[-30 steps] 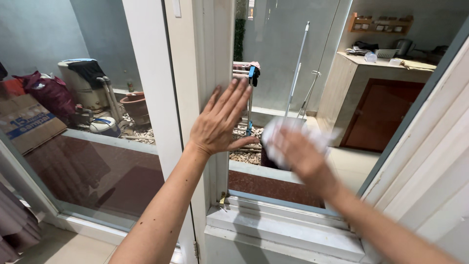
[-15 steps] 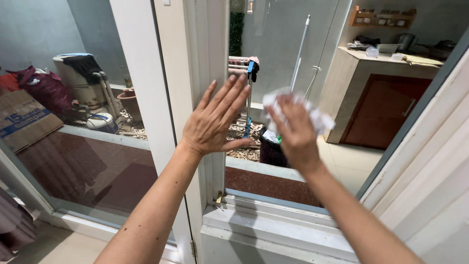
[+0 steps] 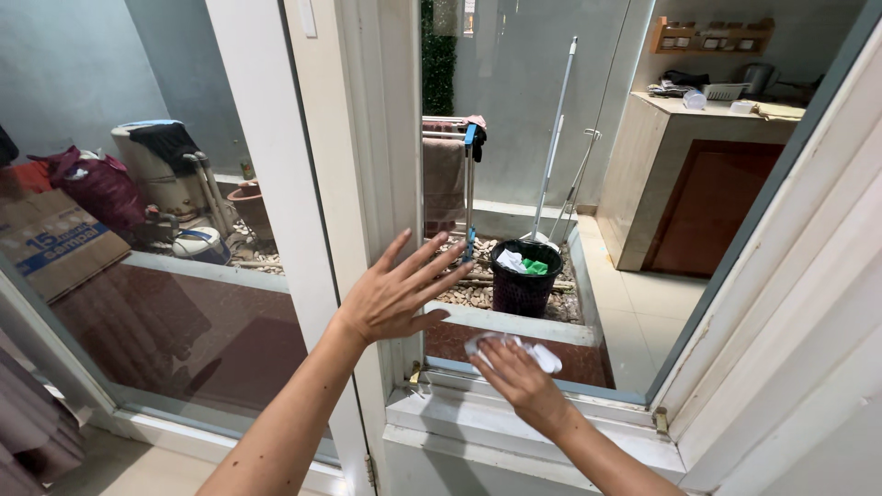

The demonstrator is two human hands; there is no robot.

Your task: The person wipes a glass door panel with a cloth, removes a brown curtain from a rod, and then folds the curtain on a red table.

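My left hand (image 3: 395, 294) lies flat with spread fingers against the white window frame (image 3: 367, 184) and the edge of the glass pane (image 3: 551, 138). My right hand (image 3: 519, 372) presses a crumpled white cloth (image 3: 514, 347) against the bottom of the pane, just above the white sill (image 3: 514, 432). The cloth is bunched under the fingers of that hand.
Through the glass stand a black bin (image 3: 525, 276) with white and green scraps, a mop (image 3: 551, 147), a drying rack (image 3: 455, 174) with a towel, pebbles and a tiled counter (image 3: 698, 174). At left are a washing machine (image 3: 161, 165), a flower pot (image 3: 248, 207) and a cardboard box (image 3: 55, 248).
My right hand has carried the cloth down the glass, from mid-pane to the bottom edge near the sill. My left hand slid lower along the frame.
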